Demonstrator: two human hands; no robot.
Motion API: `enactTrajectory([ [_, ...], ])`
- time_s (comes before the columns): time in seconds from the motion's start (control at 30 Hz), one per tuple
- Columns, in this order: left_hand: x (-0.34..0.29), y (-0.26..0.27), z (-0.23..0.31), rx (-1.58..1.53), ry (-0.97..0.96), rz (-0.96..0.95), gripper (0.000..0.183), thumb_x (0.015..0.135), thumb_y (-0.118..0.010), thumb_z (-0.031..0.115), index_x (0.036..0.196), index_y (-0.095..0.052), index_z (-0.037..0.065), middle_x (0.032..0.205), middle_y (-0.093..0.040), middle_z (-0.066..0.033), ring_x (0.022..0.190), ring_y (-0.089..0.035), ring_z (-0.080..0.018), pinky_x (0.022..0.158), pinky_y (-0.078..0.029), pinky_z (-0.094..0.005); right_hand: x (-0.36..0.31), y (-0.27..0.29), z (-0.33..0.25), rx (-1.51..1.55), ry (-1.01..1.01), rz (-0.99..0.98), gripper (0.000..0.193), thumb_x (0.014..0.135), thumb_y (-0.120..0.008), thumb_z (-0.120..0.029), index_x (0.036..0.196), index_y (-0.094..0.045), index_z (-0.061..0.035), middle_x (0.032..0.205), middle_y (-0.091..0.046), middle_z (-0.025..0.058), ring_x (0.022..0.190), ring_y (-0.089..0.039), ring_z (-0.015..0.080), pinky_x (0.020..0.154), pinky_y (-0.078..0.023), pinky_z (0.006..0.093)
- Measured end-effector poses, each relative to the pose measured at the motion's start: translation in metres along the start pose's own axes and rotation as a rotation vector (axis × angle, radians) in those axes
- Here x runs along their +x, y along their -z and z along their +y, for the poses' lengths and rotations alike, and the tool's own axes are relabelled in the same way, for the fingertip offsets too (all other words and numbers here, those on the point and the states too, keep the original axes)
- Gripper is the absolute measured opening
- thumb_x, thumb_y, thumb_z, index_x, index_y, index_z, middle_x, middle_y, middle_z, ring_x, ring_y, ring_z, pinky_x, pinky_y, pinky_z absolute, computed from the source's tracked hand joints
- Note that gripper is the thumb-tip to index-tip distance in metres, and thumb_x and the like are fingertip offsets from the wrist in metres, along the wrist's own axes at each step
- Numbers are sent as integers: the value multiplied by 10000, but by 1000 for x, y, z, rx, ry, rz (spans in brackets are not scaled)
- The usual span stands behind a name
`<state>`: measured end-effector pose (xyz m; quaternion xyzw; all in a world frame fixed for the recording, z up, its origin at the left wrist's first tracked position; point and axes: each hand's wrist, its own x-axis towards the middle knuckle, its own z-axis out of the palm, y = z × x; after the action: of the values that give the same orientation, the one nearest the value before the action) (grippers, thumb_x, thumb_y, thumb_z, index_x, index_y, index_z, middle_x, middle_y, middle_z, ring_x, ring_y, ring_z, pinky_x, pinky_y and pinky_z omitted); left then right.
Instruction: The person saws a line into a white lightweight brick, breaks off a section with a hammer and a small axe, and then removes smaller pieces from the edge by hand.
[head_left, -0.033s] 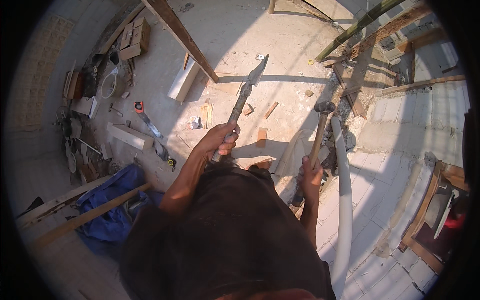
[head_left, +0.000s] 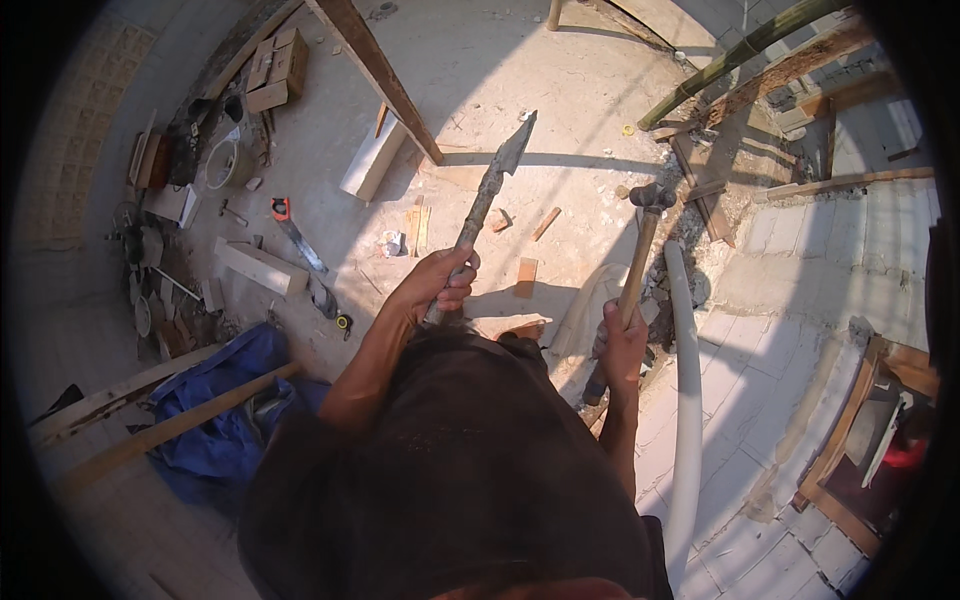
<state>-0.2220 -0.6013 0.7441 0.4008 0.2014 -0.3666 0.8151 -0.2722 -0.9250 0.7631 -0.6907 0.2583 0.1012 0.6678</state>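
My left hand (head_left: pixel 440 283) is closed round the lower shaft of a long-handled pointed blade (head_left: pixel 481 209). Its grey metal tip slants up and away over the floor, with a notch at one side. In my right hand (head_left: pixel 622 338) is a hammer (head_left: pixel 637 265) with a wooden handle and a dark metal head, held head up. The handle's dark lower end sticks out below my fist. Just right of the hammer, a white pipe (head_left: pixel 686 400) runs lengthwise. Small wood scraps (head_left: pixel 526 278) and a brick piece (head_left: pixel 499 220) lie on the floor between and beyond my hands.
Left: a handsaw (head_left: pixel 300 238), white block (head_left: pixel 262 266), tape measure (head_left: pixel 344 322), bucket (head_left: pixel 228 165) and blue tarp (head_left: pixel 215 420). A slanted wooden post (head_left: pixel 385 85) stands ahead. Right: a block wall (head_left: pixel 750 400), bamboo pole (head_left: pixel 740 60) and framed opening (head_left: pixel 840 440).
The hammer head has moved slightly right and up, its face turned a little. My left hand and the blade hold almost the same place. The whole view has shifted slightly.
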Motion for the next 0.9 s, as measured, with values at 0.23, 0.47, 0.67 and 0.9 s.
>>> enactTrajectory([
  [0.23,-44,90,20,-201,-25,76,376,1062,-566,431,936,-537,77,616,-403,57,433,-325,-32,365,-284,-226,35,-172,-64,-704,262,-433,330,949,-688,-293,944,-597,25,756,-640,192,694,-606,360,715,-490,463],
  [0.47,-91,186,-11,-179,-147,526,410,1023,-641,418,893,-563,37,603,-427,34,427,-359,-65,363,-280,-256,61,-164,36,-626,250,-458,277,960,-675,-263,858,-563,-32,583,-513,32,406,-432,105,401,-358,320],
  [0.67,-104,231,-97,-357,-139,966,384,1029,-615,413,916,-537,54,601,-398,46,455,-359,-85,410,-305,-290,127,-134,54,-972,-143,-467,304,928,-695,-281,828,-578,-18,589,-508,40,509,-536,176,503,-448,388],
  [0.9,-107,226,-173,-773,-211,1203,387,1018,-637,413,890,-528,64,587,-441,12,432,-409,-121,397,-347,-306,237,-102,111,-1386,-166,-761,510,927,-704,-377,972,-695,131,751,-693,188,711,-680,243,620,-488,438],
])
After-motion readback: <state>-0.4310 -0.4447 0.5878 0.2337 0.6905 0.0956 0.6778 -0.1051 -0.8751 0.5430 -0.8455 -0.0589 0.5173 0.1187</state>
